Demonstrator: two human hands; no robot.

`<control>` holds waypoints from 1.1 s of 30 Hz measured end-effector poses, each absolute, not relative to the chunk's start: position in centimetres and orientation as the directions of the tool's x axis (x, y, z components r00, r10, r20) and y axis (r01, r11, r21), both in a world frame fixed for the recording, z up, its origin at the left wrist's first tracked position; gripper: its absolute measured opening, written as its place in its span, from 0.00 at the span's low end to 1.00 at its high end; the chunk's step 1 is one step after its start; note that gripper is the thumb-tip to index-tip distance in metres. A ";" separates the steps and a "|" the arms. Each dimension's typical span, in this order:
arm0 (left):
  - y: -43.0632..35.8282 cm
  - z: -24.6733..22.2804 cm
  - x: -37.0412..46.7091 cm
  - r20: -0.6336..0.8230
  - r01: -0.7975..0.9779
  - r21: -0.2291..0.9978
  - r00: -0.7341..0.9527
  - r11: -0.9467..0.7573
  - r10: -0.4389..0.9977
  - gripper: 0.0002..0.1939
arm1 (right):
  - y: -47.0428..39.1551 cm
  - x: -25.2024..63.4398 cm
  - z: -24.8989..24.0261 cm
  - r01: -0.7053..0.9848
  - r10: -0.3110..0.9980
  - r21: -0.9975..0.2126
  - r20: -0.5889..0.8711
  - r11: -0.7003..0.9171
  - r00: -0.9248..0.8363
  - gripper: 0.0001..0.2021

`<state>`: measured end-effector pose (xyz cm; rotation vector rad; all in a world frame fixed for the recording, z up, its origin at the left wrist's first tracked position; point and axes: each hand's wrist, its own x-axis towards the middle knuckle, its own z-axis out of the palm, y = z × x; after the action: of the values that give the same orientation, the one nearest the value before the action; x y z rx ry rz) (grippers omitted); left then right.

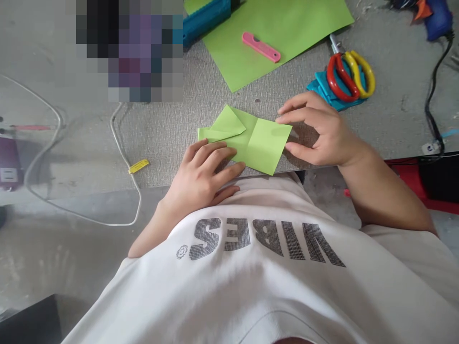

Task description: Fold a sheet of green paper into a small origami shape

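Note:
A light green sheet of paper (267,143), creased down its middle and folded over at its left part, lies at the table's near edge. My left hand (206,174) rests on its lower left side with the fingers spread out. At the paper's right edge, my right hand (319,129) is curved with thumb and fingers apart. Its fingertips are at or just beside the paper's upper right corner and right edge; whether they touch it I cannot tell.
Beyond the paper lie a larger green sheet (229,62), a pink box cutter (261,47) and scissors with red and yellow handles (340,76) on blue folded pieces (317,86). A white cable (124,143) loops at left. A blue glue gun (438,19) lies far right.

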<state>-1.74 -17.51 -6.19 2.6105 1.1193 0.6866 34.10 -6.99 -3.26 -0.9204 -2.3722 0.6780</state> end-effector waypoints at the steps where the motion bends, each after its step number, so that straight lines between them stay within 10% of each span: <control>1: -17.5 -6.2 -1.7 0.327 0.629 0.369 0.602 -0.685 0.729 0.19 | -7.0 34.0 -3.3 0.463 0.721 -0.605 0.290 0.648 -0.629 0.20; 17: -17.5 -6.4 -1.6 0.365 0.617 0.362 0.596 -0.699 0.715 0.18 | -7.0 33.2 -3.9 0.644 0.842 -0.565 0.194 0.516 -0.504 0.22; 33: -17.7 -6.1 -1.5 0.367 0.643 0.204 0.649 -0.739 0.666 0.22 | -9.6 31.4 -4.0 0.348 0.358 -0.109 0.456 0.931 -0.815 0.13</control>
<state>-1.51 -17.69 -6.13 2.8026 1.1130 0.6577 31.44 -9.65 -4.02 -0.5063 -2.6056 0.0282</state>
